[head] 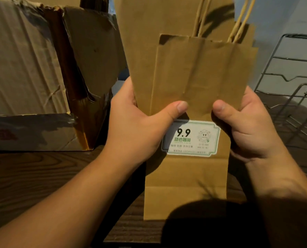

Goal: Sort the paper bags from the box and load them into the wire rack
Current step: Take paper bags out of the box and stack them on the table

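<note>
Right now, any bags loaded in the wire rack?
No: the wire rack shows only bare wires, and both hands grip the paper bags in front of it.

both forearms reach forward, left hand [136, 126] and right hand [253, 126] gripping, thumbs forward.

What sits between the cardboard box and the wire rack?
Head view: the paper bags, gripped by left hand and right hand.

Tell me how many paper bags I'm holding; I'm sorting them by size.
2 at least: a labelled front bag pinched by both thumbs, and a larger handled bag behind it. More may be hidden between them.
</note>
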